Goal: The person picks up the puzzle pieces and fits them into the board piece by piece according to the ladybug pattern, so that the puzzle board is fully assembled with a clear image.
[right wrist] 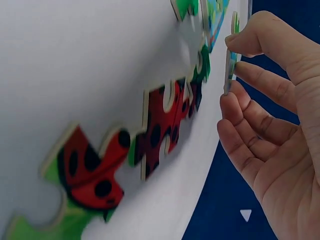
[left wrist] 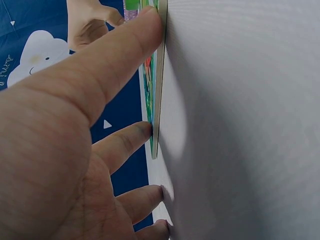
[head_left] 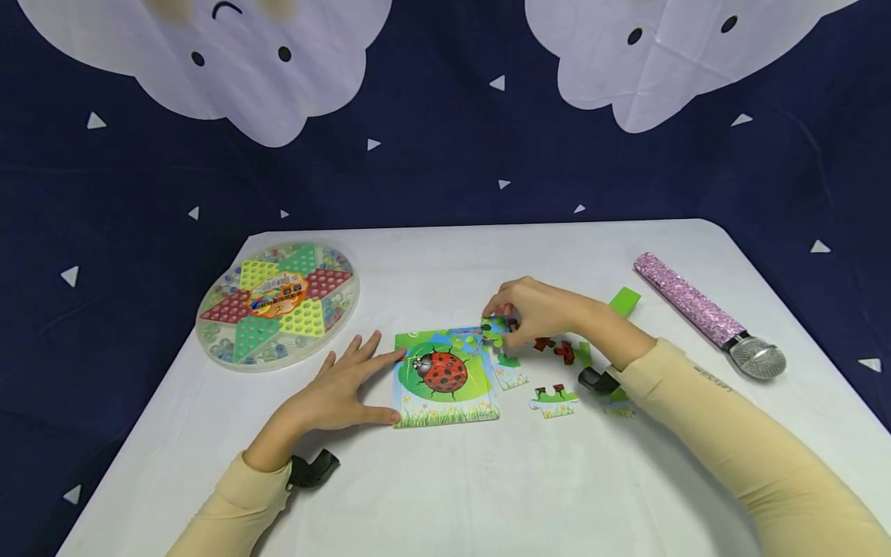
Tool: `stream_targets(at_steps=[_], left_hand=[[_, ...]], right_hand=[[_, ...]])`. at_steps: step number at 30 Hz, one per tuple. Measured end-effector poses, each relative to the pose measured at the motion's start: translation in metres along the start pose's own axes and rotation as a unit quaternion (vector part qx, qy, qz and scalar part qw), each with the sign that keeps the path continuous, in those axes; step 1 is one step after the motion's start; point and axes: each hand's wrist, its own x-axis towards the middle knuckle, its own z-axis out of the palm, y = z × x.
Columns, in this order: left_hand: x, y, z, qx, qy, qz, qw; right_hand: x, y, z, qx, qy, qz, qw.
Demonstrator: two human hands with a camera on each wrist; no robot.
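A ladybug puzzle board lies flat on the white table. My left hand has its fingers spread; thumb and index fingertip touch the board's left edge, as the left wrist view shows from the side, with the board edge thin and upright there. Over the board's upper right corner, my right hand pinches a blue and green puzzle piece between thumb and fingers. In the right wrist view that piece appears edge-on. Ladybug-patterned loose pieces lie below the right hand.
A grass-and-flower puzzle piece lies right of the board, and a green strip sits behind the right wrist. At the back left is a round Chinese checkers board with marbles. A pink glitter microphone lies at the right.
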Motion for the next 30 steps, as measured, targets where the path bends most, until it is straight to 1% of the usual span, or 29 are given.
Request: stream_targets(at_steps=[4,7,14,17,22,28,30], left_hand=[[-0.001,0.001,0.000,-0.010,0.006,0.009,0.9999],[-0.002,0.001,-0.001,-0.012,0.010,0.015,0.9998],[0.000,0.001,-0.001,0.001,0.002,0.004,1.0000],[0.000,0.000,-0.001,0.001,0.007,0.012,0.9999],[-0.001,-0.003,0.002,-0.015,0.018,0.025,0.9994],[-0.001,0.001,-0.002,-0.009,0.007,0.012,0.9999],[-0.001,0.001,-0.002,-0.011,0.008,0.013,0.9998]], right_hand=[[0.005,-0.007,0.005,0.012,-0.006,-0.009,0.9999],[0.008,-0.011,0.008,0.007,-0.008,-0.023,0.9997],[0.016,-0.016,0.015,0.006,-0.023,-0.032,0.9992],[0.019,-0.018,0.018,0.005,-0.031,-0.033,0.9990],[0.023,-0.022,0.022,-0.010,-0.040,-0.035,0.9986],[0.027,-0.024,0.024,-0.016,-0.042,-0.045,0.9980],[0.028,-0.025,0.025,-0.019,-0.042,-0.051,0.9977]])
